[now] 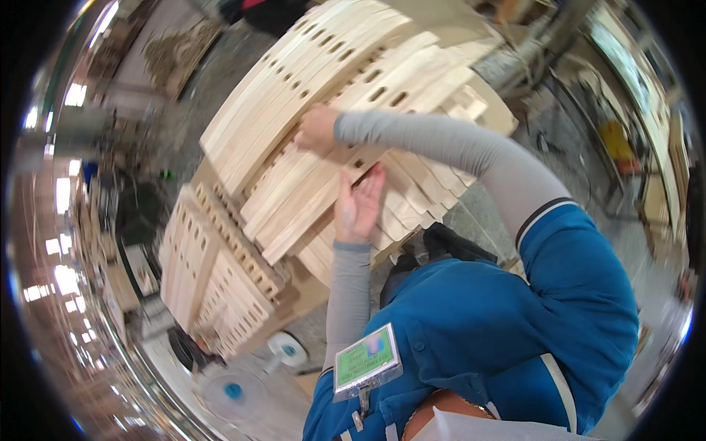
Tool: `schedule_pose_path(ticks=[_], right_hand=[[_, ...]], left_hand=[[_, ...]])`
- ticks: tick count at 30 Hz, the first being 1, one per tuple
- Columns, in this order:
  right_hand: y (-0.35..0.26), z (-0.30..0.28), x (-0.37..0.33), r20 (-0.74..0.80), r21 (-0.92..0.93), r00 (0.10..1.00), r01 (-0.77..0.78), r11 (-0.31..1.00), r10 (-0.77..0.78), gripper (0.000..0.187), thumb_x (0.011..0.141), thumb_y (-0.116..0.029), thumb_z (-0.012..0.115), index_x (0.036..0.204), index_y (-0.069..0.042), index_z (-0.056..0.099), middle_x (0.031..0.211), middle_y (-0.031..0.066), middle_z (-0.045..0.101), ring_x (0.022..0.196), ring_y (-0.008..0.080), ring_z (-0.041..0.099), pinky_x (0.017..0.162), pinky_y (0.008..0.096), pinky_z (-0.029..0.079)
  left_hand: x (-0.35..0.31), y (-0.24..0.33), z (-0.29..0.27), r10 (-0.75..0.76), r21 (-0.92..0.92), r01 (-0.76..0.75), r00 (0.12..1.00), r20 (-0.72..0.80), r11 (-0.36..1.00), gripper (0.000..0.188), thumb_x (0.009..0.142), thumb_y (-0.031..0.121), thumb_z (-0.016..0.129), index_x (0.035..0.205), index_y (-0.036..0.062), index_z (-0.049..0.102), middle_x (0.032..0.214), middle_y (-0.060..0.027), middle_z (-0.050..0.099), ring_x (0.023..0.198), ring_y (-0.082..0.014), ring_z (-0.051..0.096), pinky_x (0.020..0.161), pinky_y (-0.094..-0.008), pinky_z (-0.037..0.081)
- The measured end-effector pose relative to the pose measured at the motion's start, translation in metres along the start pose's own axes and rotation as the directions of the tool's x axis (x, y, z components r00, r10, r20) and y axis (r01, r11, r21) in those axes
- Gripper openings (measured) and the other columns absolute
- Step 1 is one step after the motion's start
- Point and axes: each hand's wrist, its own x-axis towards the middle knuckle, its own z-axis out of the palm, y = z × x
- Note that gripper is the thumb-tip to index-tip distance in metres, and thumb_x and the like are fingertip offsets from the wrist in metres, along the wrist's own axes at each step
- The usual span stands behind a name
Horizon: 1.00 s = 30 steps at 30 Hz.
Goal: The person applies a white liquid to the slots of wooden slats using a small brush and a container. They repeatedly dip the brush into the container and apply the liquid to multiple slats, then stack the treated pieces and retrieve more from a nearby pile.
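My left hand (358, 206) is palm up at the near end of a pale wooden slat (312, 219), its thumb and fingers closed about that end. A small slot shows in the slat beside my fingertips. Farther up, my right hand (318, 128) is closed with bent fingers over the stacked slats; blur and the hand itself hide what lies in its grip. Under and around both hands is a large stack of slightly curved wooden slats (265, 110), many with oval slots near their ends.
To the left stands a second slat stack (213, 272) with rows of notches and slots. A roll of clear film (234, 389) and a smaller white roll (287, 349) are near it. At the right is a metal-framed workbench (625, 66); a yellow object (616, 143) sits below it.
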Motion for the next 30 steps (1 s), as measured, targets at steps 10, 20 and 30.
schedule_pose_path(ticks=[10,20,30], right_hand=[[-0.08,0.12,-0.318,-0.686,0.545,0.425,-0.239,0.804,0.591,0.018,0.08,-0.01,0.056,0.096,-0.002,0.059,0.107,0.0141,0.054,0.105,0.029,0.049,0.089,0.0365,0.041],[-0.347,0.266,-0.536,-0.319,0.813,-0.647,-0.563,-0.151,0.692,0.022,0.08,-0.019,0.054,0.093,-0.002,0.061,0.091,0.0165,0.06,0.088,0.0301,0.057,0.08,0.0368,0.044],[-0.521,0.403,-0.615,0.042,0.745,-0.941,-0.194,-0.639,0.336,0.06,0.073,-0.032,0.06,0.121,-0.001,0.042,0.118,0.0198,0.044,0.11,0.0347,0.043,0.094,0.0404,0.036]], left_hand=[[0.017,0.022,-0.012,-0.208,0.232,0.193,0.977,0.045,0.953,0.061,0.09,0.045,0.038,0.121,-0.0068,0.037,0.129,-0.0179,0.04,0.12,-0.0282,0.039,0.102,-0.0406,0.034],[-0.037,-0.04,-0.038,-0.596,0.612,0.434,0.8,0.077,0.661,0.039,0.092,0.019,0.036,0.119,-0.0083,0.042,0.125,-0.0185,0.046,0.118,-0.0288,0.041,0.103,-0.0396,0.032],[-0.168,-0.218,-0.06,-0.942,0.874,0.465,0.334,-0.027,0.14,0.034,0.091,0.016,0.039,0.119,-0.002,0.045,0.116,-0.0141,0.053,0.103,-0.0243,0.053,0.091,-0.0364,0.044]])
